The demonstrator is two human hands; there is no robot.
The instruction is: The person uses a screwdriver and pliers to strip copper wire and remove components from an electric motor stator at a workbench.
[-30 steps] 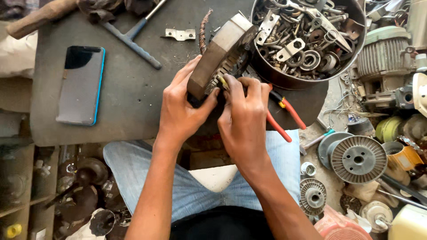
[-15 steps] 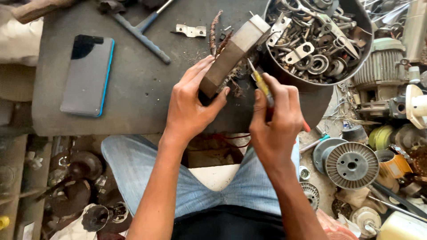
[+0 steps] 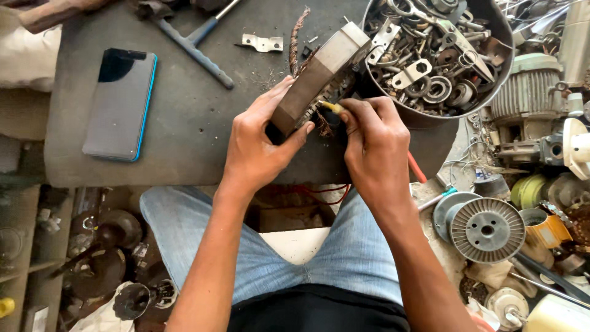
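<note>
The stator (image 3: pixel 319 74), a grey block of stacked metal plates with copper wire at its ends, stands tilted on the dark bench (image 3: pixel 184 123), leaning toward the tub of scrap. The left hand (image 3: pixel 261 138) is closed around its lower end, thumb on the near face and fingers behind, bracing it. The right hand (image 3: pixel 375 144) is closed in a fist on a yellow-handled tool (image 3: pixel 332 107), whose tip is pushed into the near side of the stator where frayed wire (image 3: pixel 321 126) sticks out. Judging by that, the winding is only partly worked loose: a twisted bunch of copper (image 3: pixel 298 37) stands out of the far end, while most of the wire seems to sit inside the core, so much of the prying looks left to do. Just right of the stator is the round tub (image 3: pixel 491 67) full of brackets, washers and rings. A red-handled tool (image 3: pixel 416 167) shows below the right hand. Farther left on the bench lie a small metal plate (image 3: pixel 263 43), a blue-handled tool (image 3: pixel 196 43) and a phone (image 3: pixel 120 104) with a blue edge. A finned disc (image 3: pixel 487 229) lies on the floor at right.
</note>
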